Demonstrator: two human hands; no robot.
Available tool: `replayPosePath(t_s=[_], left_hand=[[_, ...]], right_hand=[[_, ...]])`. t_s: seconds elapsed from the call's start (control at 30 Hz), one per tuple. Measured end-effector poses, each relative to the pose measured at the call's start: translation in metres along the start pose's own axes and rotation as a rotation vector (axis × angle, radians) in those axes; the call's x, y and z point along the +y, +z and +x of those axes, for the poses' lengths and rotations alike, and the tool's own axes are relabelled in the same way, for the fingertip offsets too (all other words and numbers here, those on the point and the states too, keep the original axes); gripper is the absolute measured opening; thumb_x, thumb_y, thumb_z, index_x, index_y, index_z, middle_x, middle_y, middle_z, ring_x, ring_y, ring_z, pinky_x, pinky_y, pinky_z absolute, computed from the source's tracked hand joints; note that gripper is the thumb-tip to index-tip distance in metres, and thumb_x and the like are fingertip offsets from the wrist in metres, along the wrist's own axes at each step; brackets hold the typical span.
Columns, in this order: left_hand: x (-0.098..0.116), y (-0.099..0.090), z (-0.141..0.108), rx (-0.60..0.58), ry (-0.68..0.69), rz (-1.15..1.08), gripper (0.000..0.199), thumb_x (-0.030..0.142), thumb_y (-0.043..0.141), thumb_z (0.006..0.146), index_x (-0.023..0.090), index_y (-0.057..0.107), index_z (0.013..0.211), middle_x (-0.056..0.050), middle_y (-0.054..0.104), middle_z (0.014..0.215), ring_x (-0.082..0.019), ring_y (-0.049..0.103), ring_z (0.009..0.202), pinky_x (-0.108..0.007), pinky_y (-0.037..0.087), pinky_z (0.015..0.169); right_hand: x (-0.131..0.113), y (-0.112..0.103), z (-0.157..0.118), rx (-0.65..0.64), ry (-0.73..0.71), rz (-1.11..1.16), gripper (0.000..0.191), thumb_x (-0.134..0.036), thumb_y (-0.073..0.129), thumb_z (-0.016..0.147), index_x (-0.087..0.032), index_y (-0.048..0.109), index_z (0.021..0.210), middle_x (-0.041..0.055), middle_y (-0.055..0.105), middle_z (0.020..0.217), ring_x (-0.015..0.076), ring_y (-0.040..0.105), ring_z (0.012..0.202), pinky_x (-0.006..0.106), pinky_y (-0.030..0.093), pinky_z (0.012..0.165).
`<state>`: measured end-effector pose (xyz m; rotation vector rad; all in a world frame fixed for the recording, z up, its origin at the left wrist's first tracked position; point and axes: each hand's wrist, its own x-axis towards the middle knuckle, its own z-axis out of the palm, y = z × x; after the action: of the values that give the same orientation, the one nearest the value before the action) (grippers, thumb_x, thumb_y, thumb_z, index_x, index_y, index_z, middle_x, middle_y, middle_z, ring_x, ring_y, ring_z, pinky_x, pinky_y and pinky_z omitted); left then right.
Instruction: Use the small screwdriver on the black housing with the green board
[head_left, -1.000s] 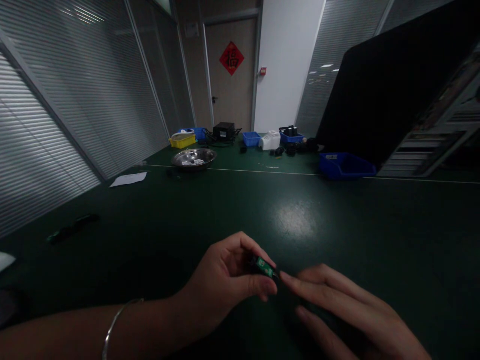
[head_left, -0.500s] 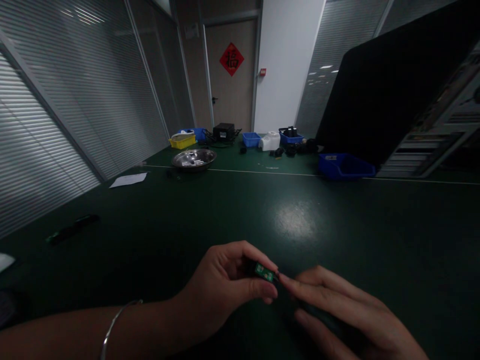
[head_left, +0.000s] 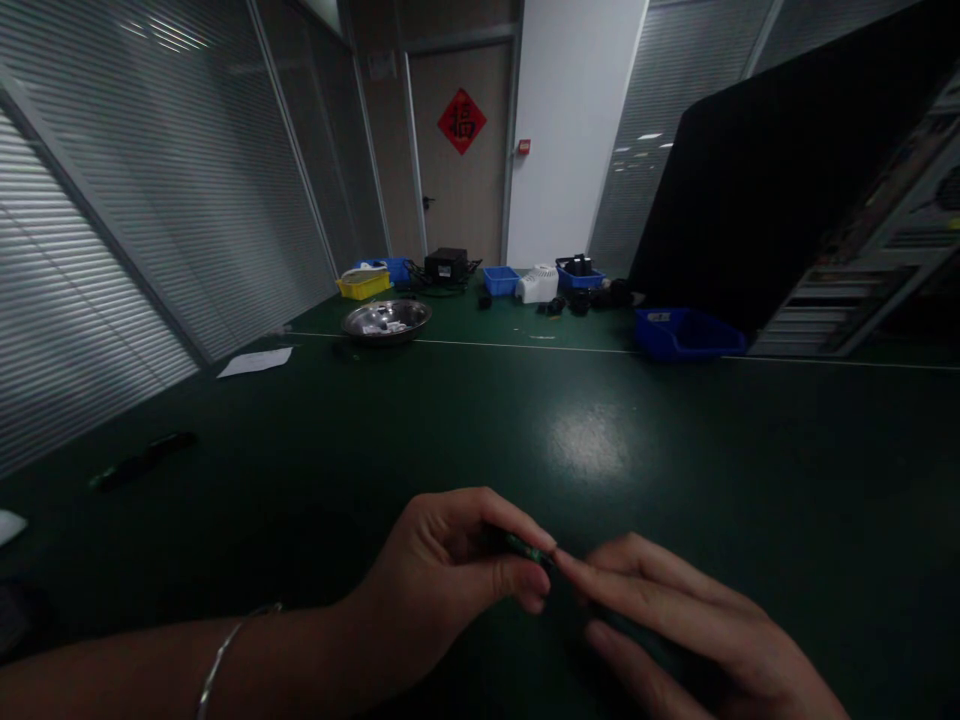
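One small, narrow green circuit-board piece with dark edges (head_left: 527, 550) was held over the dark green table (head_left: 337, 430), pinched between thumb and index finger of the left hand (head_left: 450, 565). Its long axis was slanted from inside that grasp down to the right, its free end being pointed at the right hand (head_left: 697, 620). That end was closely approached by the right index fingertip, though contact could not be confirmed; the right fingers were extended, the thumb held apart.
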<state>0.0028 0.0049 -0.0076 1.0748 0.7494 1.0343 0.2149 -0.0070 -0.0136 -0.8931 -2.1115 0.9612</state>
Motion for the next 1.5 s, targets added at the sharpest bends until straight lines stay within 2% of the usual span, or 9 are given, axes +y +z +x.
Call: replayPosePath(t_s=[0.3, 0.5, 0.6, 0.73, 0.87, 0.97, 1.13, 1.3, 1.5], left_hand=[[0.0, 0.001, 0.001, -0.004, -0.035, -0.059, 0.013, 0.008, 0.081, 0.069, 0.017, 0.077, 0.078, 0.001, 0.074, 0.07, -0.01, 0.069, 0.062, -0.02, 0.054, 0.063], [-0.003, -0.003, 0.003, -0.006, -0.001, -0.006, 0.011, 0.013, 0.078, 0.075, 0.016, 0.073, 0.084, 0.001, 0.072, 0.077, -0.008, 0.063, 0.061, -0.021, 0.049, 0.062], [-0.002, -0.006, 0.002, -0.013, -0.001, 0.129, 0.01, 0.018, 0.072, 0.081, 0.017, 0.07, 0.09, 0.001, 0.067, 0.081, -0.01, 0.059, 0.068, -0.022, 0.046, 0.066], [0.004, -0.006, -0.001, -0.176, 0.019, 0.525, 0.011, 0.024, 0.06, 0.09, 0.018, 0.069, 0.092, -0.002, 0.063, 0.084, -0.017, 0.057, 0.081, -0.029, 0.043, 0.075], [0.012, 0.0, -0.003, -0.41, 0.189, 0.935, 0.009, 0.02, 0.06, 0.089, 0.016, 0.069, 0.089, -0.006, 0.068, 0.086, -0.021, 0.058, 0.088, -0.034, 0.04, 0.083], [0.013, 0.002, -0.002, -0.446, 0.217, 1.036, 0.008, 0.022, 0.061, 0.088, 0.017, 0.068, 0.091, -0.007, 0.069, 0.093, -0.022, 0.058, 0.091, -0.034, 0.039, 0.085], [0.01, 0.001, -0.002, -0.444, 0.226, 1.085, 0.014, 0.033, 0.066, 0.086, 0.021, 0.07, 0.092, -0.006, 0.064, 0.098, -0.023, 0.056, 0.095, -0.034, 0.041, 0.084], [0.011, 0.0, -0.004, -0.434, 0.205, 1.083, 0.019, 0.034, 0.068, 0.085, 0.021, 0.071, 0.097, -0.008, 0.064, 0.106, -0.025, 0.055, 0.099, -0.036, 0.041, 0.088], [0.008, -0.002, -0.004, -0.408, 0.228, 0.993, 0.037, 0.046, 0.07, 0.08, 0.018, 0.065, 0.104, -0.01, 0.063, 0.105, -0.025, 0.053, 0.096, -0.036, 0.04, 0.087]], right_hand=[[-0.001, 0.0, 0.002, -0.004, 0.034, 0.082, 0.056, -0.006, 0.055, 0.089, -0.043, 0.06, 0.129, 0.0005, 0.069, 0.096, 0.0145, 0.069, 0.081, 0.023, 0.057, 0.068], [-0.004, 0.0, 0.001, 0.073, 0.024, 0.046, 0.055, -0.006, 0.057, 0.088, -0.045, 0.062, 0.127, -0.0018, 0.07, 0.094, 0.0135, 0.07, 0.083, 0.02, 0.058, 0.07], [-0.002, 0.0, -0.001, 0.155, -0.006, 0.001, 0.057, -0.007, 0.062, 0.085, -0.047, 0.062, 0.125, -0.0042, 0.073, 0.097, 0.0139, 0.071, 0.089, 0.017, 0.058, 0.07], [0.0, -0.001, -0.002, 0.263, -0.015, -0.042, 0.053, -0.011, 0.066, 0.083, -0.045, 0.064, 0.123, -0.004, 0.074, 0.1, 0.0164, 0.071, 0.096, 0.015, 0.06, 0.068], [-0.001, -0.001, -0.001, 0.258, -0.004, -0.054, 0.048, -0.013, 0.066, 0.085, -0.044, 0.065, 0.121, -0.0042, 0.074, 0.096, 0.0149, 0.071, 0.096, 0.014, 0.059, 0.072], [-0.002, -0.001, -0.001, 0.233, 0.004, -0.053, 0.046, -0.014, 0.066, 0.086, -0.043, 0.065, 0.122, -0.0041, 0.073, 0.093, 0.0138, 0.071, 0.094, 0.014, 0.058, 0.072], [-0.001, -0.001, -0.003, 0.228, 0.017, -0.026, 0.047, -0.014, 0.066, 0.086, -0.042, 0.064, 0.125, -0.0034, 0.072, 0.094, 0.0145, 0.071, 0.093, 0.015, 0.059, 0.073], [-0.001, -0.002, -0.003, 0.223, 0.018, -0.015, 0.046, -0.014, 0.065, 0.087, -0.041, 0.064, 0.124, -0.0029, 0.072, 0.092, 0.015, 0.071, 0.093, 0.016, 0.059, 0.072], [-0.004, 0.001, 0.001, 0.253, 0.07, -0.072, 0.029, -0.028, 0.067, 0.086, -0.03, 0.073, 0.114, 0.0035, 0.074, 0.087, 0.0192, 0.072, 0.08, 0.023, 0.061, 0.066]])
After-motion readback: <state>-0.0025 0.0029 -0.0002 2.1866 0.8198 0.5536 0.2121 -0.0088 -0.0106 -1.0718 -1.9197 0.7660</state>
